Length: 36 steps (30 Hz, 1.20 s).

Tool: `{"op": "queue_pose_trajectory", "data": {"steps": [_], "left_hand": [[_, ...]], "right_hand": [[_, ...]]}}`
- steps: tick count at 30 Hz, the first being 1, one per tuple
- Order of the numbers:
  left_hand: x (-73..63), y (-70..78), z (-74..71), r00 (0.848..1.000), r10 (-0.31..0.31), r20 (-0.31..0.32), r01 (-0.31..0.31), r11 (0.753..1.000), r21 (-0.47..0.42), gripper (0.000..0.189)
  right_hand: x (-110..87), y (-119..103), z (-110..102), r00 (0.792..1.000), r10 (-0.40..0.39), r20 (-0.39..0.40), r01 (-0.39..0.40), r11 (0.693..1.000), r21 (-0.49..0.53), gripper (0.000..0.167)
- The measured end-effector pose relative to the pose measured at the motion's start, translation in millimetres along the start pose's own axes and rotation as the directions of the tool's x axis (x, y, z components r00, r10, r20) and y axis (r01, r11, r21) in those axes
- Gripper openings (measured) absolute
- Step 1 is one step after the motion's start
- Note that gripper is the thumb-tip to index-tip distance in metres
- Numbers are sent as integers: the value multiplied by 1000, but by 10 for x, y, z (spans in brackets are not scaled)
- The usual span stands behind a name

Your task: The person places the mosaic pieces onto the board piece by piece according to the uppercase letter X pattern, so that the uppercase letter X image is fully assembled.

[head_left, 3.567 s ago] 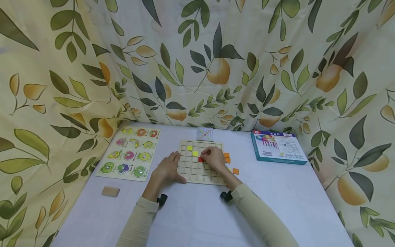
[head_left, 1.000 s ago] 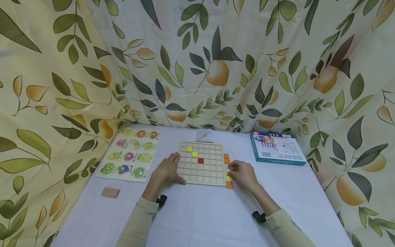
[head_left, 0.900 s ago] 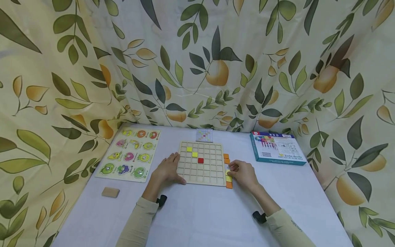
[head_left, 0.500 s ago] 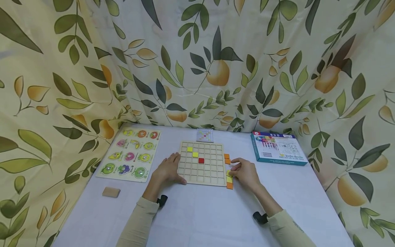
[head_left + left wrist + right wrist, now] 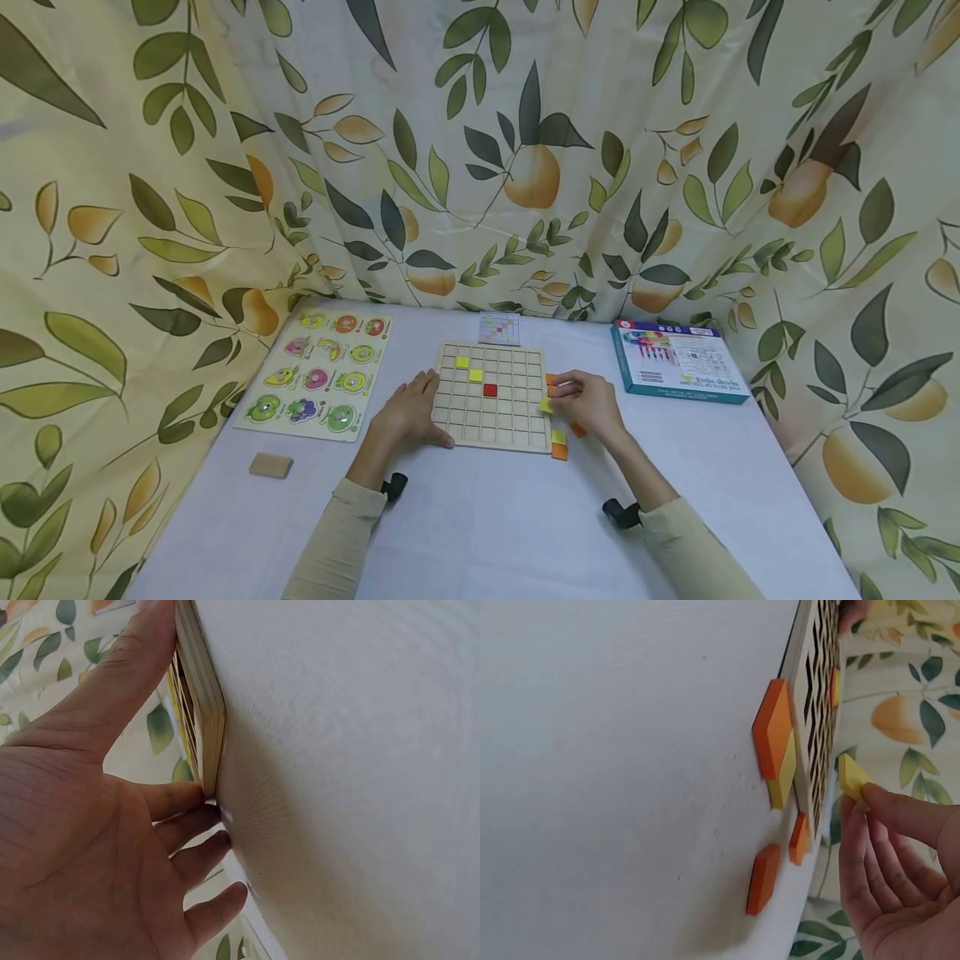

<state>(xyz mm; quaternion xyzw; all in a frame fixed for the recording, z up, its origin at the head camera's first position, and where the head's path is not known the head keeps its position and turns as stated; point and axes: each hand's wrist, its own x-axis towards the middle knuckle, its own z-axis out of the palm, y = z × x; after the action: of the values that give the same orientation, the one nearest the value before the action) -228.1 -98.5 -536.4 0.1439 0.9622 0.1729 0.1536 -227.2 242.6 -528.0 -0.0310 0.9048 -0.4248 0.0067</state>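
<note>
left hand (image 5: pixel 408 410): fingers wide, touching board (image 5: pixel 517 421) edges; right hand (image 5: pixel 590 406): fingertips pinch yellow tile (image 5: pixel 851 777), raised by board's right edge; red tile (image 5: pixel 491 390) in board

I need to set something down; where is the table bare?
The table is bare between the box and the right sleeve, and between both sleeves, in front of the board. It is crowded along the board's right edge, with tiles and the right hand.

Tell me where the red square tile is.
In the head view, the red square tile sits near the middle of the wooden grid board, diagonally below and right of the lower yellow square tile set in it.
</note>
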Motion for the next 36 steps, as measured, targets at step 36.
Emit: {"op": "queue_pose_trajectory", "data": {"steps": [36], "left_hand": [[1, 13, -1, 1000, -26, 0, 26, 1000, 6, 133]], "right_hand": [[292, -282, 609, 996, 35, 77, -43, 993, 111, 24]]}}
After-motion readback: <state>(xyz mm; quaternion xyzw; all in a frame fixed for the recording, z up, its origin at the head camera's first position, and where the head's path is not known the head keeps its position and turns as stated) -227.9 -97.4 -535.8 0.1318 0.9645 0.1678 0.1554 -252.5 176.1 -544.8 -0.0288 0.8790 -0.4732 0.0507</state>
